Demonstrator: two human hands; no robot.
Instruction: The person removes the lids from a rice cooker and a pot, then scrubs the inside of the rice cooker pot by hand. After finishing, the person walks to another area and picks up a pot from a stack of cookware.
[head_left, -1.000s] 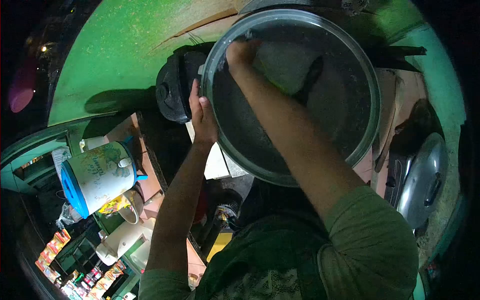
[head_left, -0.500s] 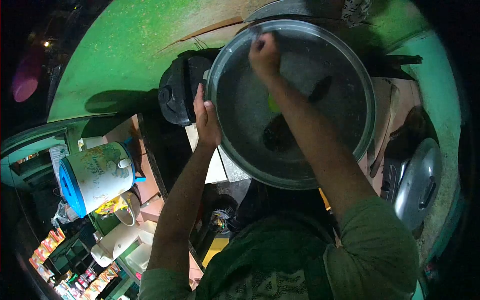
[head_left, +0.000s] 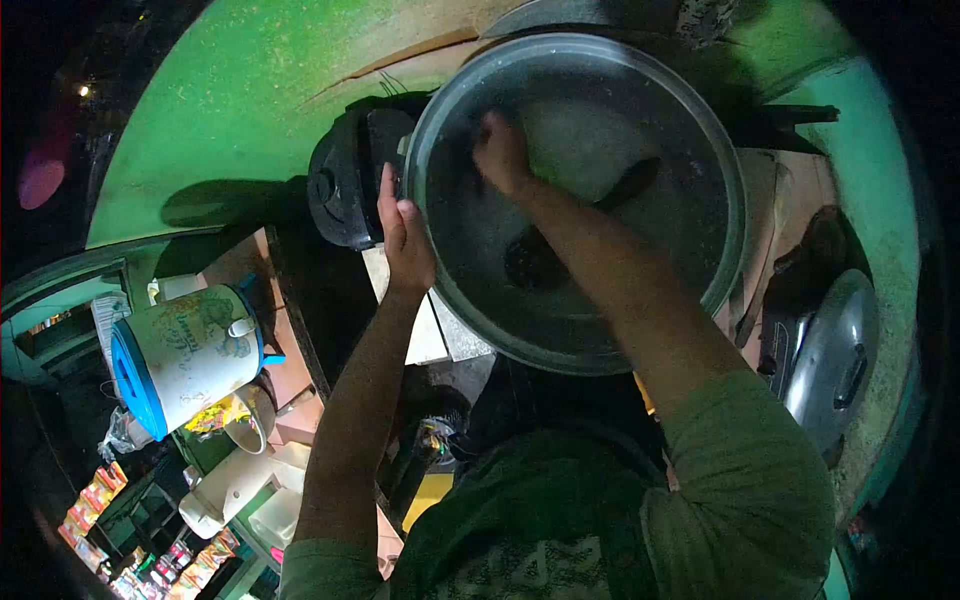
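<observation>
A wide, round metal basin (head_left: 590, 320) with a raised rim takes up the upper middle of the head view. My left hand (head_left: 405, 240) presses against the outside of its left rim, fingers stretched out and thumb apart. Inside the basin, near the upper left wall, is my right hand (head_left: 503, 155). Its fingers are curled closed and low over the bottom; what they hold, if anything, is hidden. Dark patches, shadows or reflections, show on the basin's dull grey bottom.
A black lidded appliance (head_left: 345, 180) stands close by the basin's left side. To the right leans a metal lid (head_left: 830, 350). A white and blue drink jug (head_left: 195, 350) sits lower left, beside a bowl (head_left: 255, 418). The green wall (head_left: 250, 110) rises behind.
My right hand has moved down and a little left inside the basin, away from the far rim. The left hand stays at the rim. The bright green spot in the basin no longer shows.
</observation>
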